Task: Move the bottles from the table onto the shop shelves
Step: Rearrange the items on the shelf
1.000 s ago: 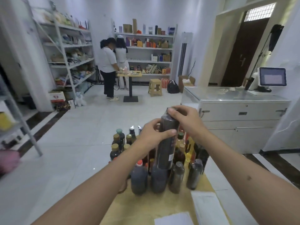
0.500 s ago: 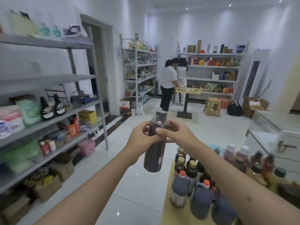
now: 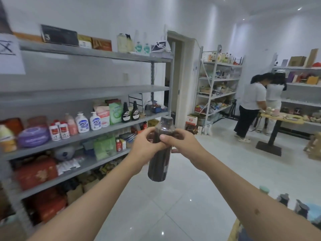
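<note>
- While the tall dark plastic bottle with a dark cap (image 3: 159, 153) is carried upright in mid-air over the pale tiled floor (image 3: 182, 197), it is gripped near its upper part by both hands.
- The left hand (image 3: 145, 146) is wrapped round the bottle's left side, fingers curled against its shoulder.
- The right hand (image 3: 180, 145) is closed on the other side, its thumb laid across the front of the bottle.
- The bottle is seen apart from any shelf: the grey metal shelving unit (image 3: 86, 94) stands to the left, beyond the hands, and nothing of the bottle touches it.
- Two dark sauce bottles with white labels (image 3: 130, 112) are already found on the middle shelf, beside white pump dispensers (image 3: 88, 121) and green packets (image 3: 114, 113); whether they were placed as part of this task cannot be told.
- The board above them is shown bare for much of its length, so room for the bottle is judged to be available there.
- Only a corner of the table (image 3: 234, 230) is visible at the lower right, with the blurred caps of several bottles (image 3: 293, 206) upon it.
- The task is judged to be early or midway: one bottle is in transit, not yet set down, and several are left to be moved.
- Two people in white tops (image 3: 260, 101) are seen at a small table far to the right, well apart from the work.
</note>
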A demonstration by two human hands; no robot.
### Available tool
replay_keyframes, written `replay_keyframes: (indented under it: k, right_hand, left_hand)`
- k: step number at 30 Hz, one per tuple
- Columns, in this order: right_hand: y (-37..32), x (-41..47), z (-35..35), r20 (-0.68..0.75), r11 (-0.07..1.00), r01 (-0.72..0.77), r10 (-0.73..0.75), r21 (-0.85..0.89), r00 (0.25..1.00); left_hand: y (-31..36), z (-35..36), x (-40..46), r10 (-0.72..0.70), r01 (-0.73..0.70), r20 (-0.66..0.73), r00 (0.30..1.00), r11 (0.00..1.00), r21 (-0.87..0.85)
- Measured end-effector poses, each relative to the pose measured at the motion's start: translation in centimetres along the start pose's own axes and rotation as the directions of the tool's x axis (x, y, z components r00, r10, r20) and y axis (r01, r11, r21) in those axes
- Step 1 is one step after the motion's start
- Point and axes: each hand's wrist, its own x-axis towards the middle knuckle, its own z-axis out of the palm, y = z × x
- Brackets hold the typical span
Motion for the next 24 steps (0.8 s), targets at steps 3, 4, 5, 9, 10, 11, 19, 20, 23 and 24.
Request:
replay_keyframes:
  k: [3,4,5,9,10,11,19,20,23,24]
  right_hand:
    - [-0.3,1.3,2.5,0.069,1.0,0.028,-0.027,-0.007,0.997]
    - [-0.3,1.7,3.3,0.089,1.0,0.03,-0.029,-0.004,0.996]
    - [-0.4,2.1,4.3,0.122,0.999,0.036,-0.035,-0.006,0.992]
    - [-1.1,3.4,7.7,0.24,1.0,0.026,-0.028,0.012,0.97]
    - [-1.2,3.9,8.8,0.274,0.999,0.019,-0.026,0.029,0.961]
    - [-1.3,4.1,9.6,0.304,0.999,0.016,-0.027,0.039,0.952]
    - [-0.7,8.3,17.3,0.517,0.997,0.051,-0.015,-0.055,0.856]
    - [-0.6,9.0,18.7,0.522,0.995,0.073,-0.025,-0.071,0.853]
    - [-0.6,10.9,22.4,0.511,0.995,0.093,-0.056,-0.046,0.857]
    - [-0.7,11.6,23.5,0.516,0.995,0.093,-0.06,-0.04,0.855]
  left_hand:
    - [-0.4,-2.2,-0.6,-0.006,0.006,-0.081,0.997,1.0,0.003]
    - [-0.6,-2.8,-0.8,-0.013,0.014,-0.103,0.995,1.0,0.015]
    - [-0.7,-3.7,-1.1,-0.018,0.022,-0.125,0.992,0.999,0.029]
    - [-1.4,-7.3,-1.4,-0.048,0.067,-0.22,0.974,0.995,0.078]
    - [-1.7,-8.4,-1.4,-0.056,0.077,-0.248,0.967,0.994,0.079]
    - [-1.8,-9.3,-1.4,-0.058,0.082,-0.272,0.961,0.994,0.077]
    - [-3.5,-17.2,-1.2,-0.073,0.116,-0.424,0.903,0.99,0.078]
    - [-3.9,-18.2,-1.0,-0.075,0.121,-0.439,0.895,0.99,0.078]
    - [-4.9,-21.1,-0.1,-0.078,0.133,-0.489,0.869,0.988,0.078]
    - [-5.3,-22.0,0.2,-0.073,0.137,-0.505,0.86,0.986,0.091]
